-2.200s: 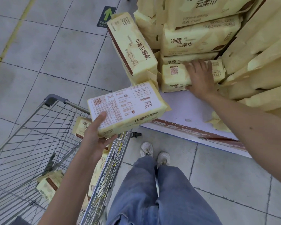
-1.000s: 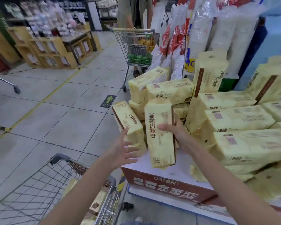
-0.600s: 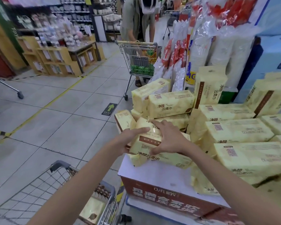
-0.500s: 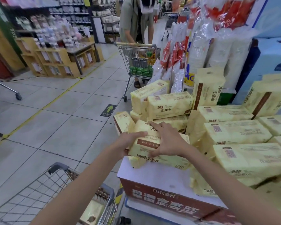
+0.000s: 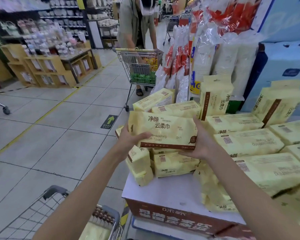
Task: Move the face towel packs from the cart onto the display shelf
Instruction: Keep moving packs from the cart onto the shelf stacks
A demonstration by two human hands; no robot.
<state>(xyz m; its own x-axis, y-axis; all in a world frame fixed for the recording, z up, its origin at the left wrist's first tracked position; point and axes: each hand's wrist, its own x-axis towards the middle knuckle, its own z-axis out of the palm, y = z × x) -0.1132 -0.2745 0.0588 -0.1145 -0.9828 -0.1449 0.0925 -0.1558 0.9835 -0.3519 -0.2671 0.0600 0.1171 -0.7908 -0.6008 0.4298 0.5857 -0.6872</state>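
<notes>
A yellow face towel pack (image 5: 164,129) with a brown band is held front side up above the stack on the display shelf (image 5: 173,191). My left hand (image 5: 131,138) grips its left end, thumb on the front. My right hand (image 5: 202,142) cups its right end from below and the side. More yellow packs (image 5: 175,164) are piled under it and to the right (image 5: 249,142). My wire cart (image 5: 59,217) is at the lower left, and a yellow pack (image 5: 95,232) shows inside it.
A person stands behind another cart (image 5: 139,66) loaded with groceries in the aisle ahead. White and red bagged goods (image 5: 197,58) rise behind the towel stack. Wooden shelving (image 5: 47,68) lines the left. Tiled floor lies open to the left of the display.
Both hands have lifted the pack off the low pile and turned it front up, now held higher over the stack. The person with the other cart has come closer.
</notes>
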